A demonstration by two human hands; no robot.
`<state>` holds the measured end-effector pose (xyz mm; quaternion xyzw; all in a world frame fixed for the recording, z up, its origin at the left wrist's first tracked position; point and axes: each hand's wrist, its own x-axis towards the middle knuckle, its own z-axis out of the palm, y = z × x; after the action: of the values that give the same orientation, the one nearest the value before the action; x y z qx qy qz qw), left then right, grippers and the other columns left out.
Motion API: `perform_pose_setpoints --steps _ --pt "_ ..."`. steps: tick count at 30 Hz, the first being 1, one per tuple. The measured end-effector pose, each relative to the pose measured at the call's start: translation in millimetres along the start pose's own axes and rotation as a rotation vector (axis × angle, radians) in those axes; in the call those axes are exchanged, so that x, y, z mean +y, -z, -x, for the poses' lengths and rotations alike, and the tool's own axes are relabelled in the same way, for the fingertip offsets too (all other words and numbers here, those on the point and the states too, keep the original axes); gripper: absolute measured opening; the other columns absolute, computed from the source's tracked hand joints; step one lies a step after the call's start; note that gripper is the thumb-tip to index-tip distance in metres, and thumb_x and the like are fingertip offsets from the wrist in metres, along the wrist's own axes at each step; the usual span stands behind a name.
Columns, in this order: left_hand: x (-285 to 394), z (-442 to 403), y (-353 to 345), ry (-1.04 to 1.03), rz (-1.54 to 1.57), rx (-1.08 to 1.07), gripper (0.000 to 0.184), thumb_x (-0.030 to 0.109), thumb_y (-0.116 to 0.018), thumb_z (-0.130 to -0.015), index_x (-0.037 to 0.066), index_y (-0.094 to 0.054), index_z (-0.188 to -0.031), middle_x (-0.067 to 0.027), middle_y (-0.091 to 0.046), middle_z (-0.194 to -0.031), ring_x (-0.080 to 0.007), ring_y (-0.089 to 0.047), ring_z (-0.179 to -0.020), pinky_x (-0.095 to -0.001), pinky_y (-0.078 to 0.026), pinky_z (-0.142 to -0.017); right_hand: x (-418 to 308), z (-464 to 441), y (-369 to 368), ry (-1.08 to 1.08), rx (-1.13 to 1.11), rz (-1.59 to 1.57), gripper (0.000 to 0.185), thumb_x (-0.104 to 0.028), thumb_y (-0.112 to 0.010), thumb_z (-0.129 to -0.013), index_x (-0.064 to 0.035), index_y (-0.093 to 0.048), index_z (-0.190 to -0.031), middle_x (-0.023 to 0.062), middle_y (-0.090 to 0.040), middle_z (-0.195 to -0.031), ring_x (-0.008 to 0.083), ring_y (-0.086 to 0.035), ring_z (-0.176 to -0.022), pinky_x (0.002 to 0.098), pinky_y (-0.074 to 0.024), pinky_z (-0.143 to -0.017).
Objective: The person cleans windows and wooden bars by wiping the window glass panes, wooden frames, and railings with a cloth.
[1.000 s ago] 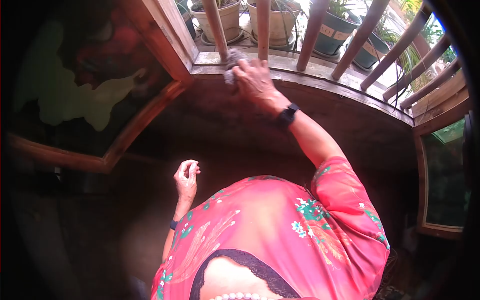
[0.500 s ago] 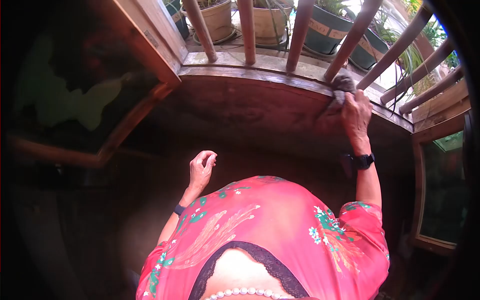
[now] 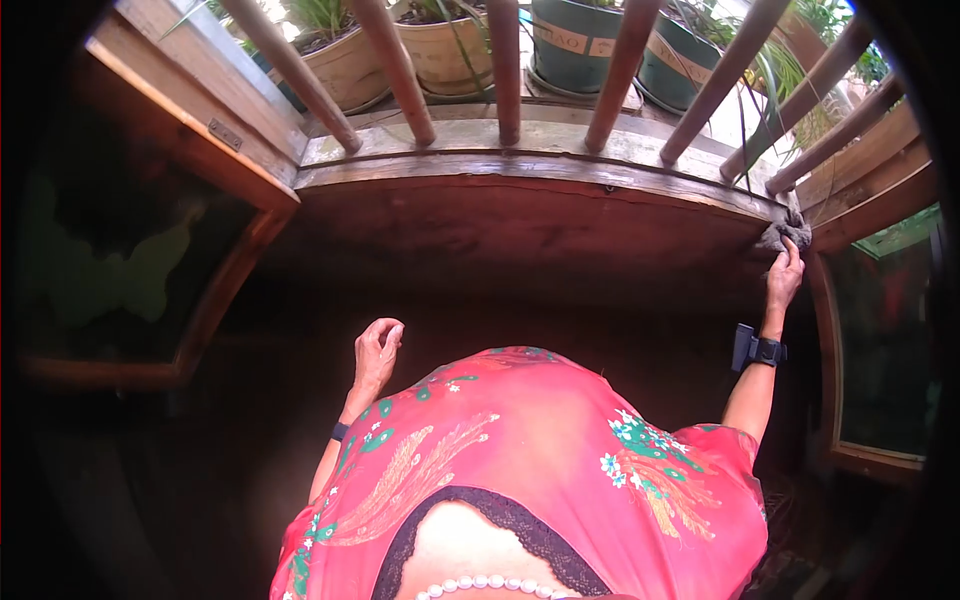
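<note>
A crumpled grey cloth [image 3: 784, 236] is pressed against the right end of the wooden window sill [image 3: 490, 164], in the corner by the frame. My right hand [image 3: 784, 278] grips it with the arm stretched out, fingers on top of the cloth. My left hand [image 3: 377, 350] hangs in the air in front of my body, at some distance from the sill. Its fingers are curled in towards the thumb, and nothing shows in them.
Upright wooden bars [image 3: 507, 75] rise from the sill. Beyond them stand potted plants, among them a green pot [image 3: 572, 45] and a beige pot [image 3: 447, 55]. Open glazed casements flank the window, the left casement [image 3: 235, 270] and the right casement [image 3: 835, 370].
My right hand has slid the cloth rightward along the sill into the corner. The view has shifted to the right; my left hand keeps its curled pose.
</note>
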<state>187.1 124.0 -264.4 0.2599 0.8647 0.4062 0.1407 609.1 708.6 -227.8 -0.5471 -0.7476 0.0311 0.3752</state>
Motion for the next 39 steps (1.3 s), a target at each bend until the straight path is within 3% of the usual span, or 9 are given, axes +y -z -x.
perform_pose_setpoints --steps 2,4,9,13,18,20,24,26,39 --pt "5.6 -9.4 -6.0 -0.021 -0.003 -0.026 0.019 0.019 -0.061 -0.092 0.001 -0.066 -0.093 -0.0077 -0.064 -0.077 -0.0146 -0.064 -0.065 -0.0292 -0.052 -0.062 12.6 4.3 3.9 -0.145 -0.152 -0.447 0.036 -0.007 -0.042 -0.094 -0.0088 -0.052 -0.128 0.0147 -0.061 -0.112 0.0338 -0.06 -0.104 0.047 -0.0486 -0.092" --pt "18.5 -18.5 -12.5 -0.042 0.005 -0.048 0.019 0.019 -0.061 -0.093 0.001 -0.066 -0.093 -0.0075 -0.063 -0.078 -0.0144 -0.063 -0.065 -0.029 -0.051 -0.062 -23.9 16.0 22.6 -0.573 -0.253 -1.473 0.035 -0.01 -0.037 -0.099 -0.0063 -0.052 -0.13 0.0056 -0.059 -0.122 0.0239 -0.057 -0.109 0.0409 -0.0467 -0.096" --pt "44.0 -39.4 -36.8 -0.109 0.019 -0.097 0.018 0.018 -0.061 -0.093 0.0 -0.066 -0.093 -0.0076 -0.063 -0.079 -0.0145 -0.063 -0.067 -0.029 -0.051 -0.063 -37.9 23.4 39.1 -0.431 -0.219 -1.649 0.029 -0.012 -0.036 -0.1 -0.0054 -0.051 -0.123 0.0087 -0.058 -0.121 0.0237 -0.056 -0.112 0.0401 -0.0456 -0.098" --pt "59.9 -41.1 -52.8 -0.129 -0.007 -0.149 0.017 0.017 -0.061 -0.092 0.0 -0.065 -0.094 -0.0077 -0.063 -0.079 -0.0151 -0.062 -0.067 -0.0294 -0.05 -0.064 -120.3 38.4 77.9 -0.263 0.16 -1.209 0.032 -0.017 -0.035 -0.098 -0.0017 -0.049 -0.123 0.0126 -0.059 -0.118 0.0234 -0.057 -0.109 0.0392 -0.0479 -0.095" --pt "63.5 -40.9 -55.0 -0.16 -0.015 -0.174 0.016 0.015 -0.06 -0.092 0.0 -0.065 -0.094 -0.0083 -0.063 -0.079 -0.0159 -0.062 -0.067 -0.0295 -0.05 -0.064 -139.9 24.1 76.3 -0.098 -0.098 -1.098 0.024 -0.008 -0.039 -0.092 -0.0023 -0.059 -0.103 0.0052 -0.061 -0.094 0.0133 -0.058 -0.085 0.0272 -0.0479 -0.078" --pt "58.7 -43.0 -50.7 -0.161 -0.035 -0.162 0.016 0.015 -0.06 -0.092 0.0 -0.065 -0.094 -0.0086 -0.063 -0.079 -0.0163 -0.062 -0.068 -0.0298 -0.05 -0.064 -138.2 13.3 65.5 0.109 -0.045 -0.723 0.023 -0.006 -0.04 -0.09 -0.0006 -0.06 -0.1 0.0032 -0.061 -0.092 0.0105 -0.056 -0.085 0.0247 -0.0457 -0.08" --pt "50.9 -46.0 -43.0 -0.145 0.004 -0.167 0.014 0.014 -0.06 -0.091 0.001 -0.065 -0.094 -0.009 -0.063 -0.079 -0.0172 -0.062 -0.067 -0.03 -0.05 -0.064 -161.4 2.1 45.1 0.409 0.078 -0.159 0.034 -0.016 -0.052 -0.085 -0.0089 -0.062 -0.116 0.0069 -0.063 -0.103 0.0214 -0.056 -0.095 0.0377 -0.0446 -0.087" --pt "43.0 -49.5 -39.1 -0.172 -0.002 -0.177 0.014 0.014 -0.06 -0.091 0.001 -0.065 -0.094 -0.0091 -0.063 -0.08 -0.0177 -0.062 -0.067 -0.0302 -0.05 -0.064 -144.4 6.8 0.6 0.356 -0.05 -0.069 0.05 -0.028 -0.059 -0.082 -0.014 -0.054 -0.13 0.0112 -0.058 -0.117 0.0301 -0.053 -0.111 0.0497 -0.0389 -0.096" --pt "-3.6 -62.3 6.2 -0.129 0.017 -0.23 0.019 0.017 -0.058 -0.094 -0.001 -0.065 -0.095 -0.0067 -0.064 -0.081 -0.0125 -0.062 -0.069 -0.0272 -0.052 -0.065 -231.1 65.6 -30.5 0.429 0.076 -0.195 0.037 -0.016 -0.057 -0.08 -0.0092 -0.06 -0.116 0.0114 -0.058 -0.103 0.0315 -0.053 -0.103 0.0466 -0.0383 -0.094"
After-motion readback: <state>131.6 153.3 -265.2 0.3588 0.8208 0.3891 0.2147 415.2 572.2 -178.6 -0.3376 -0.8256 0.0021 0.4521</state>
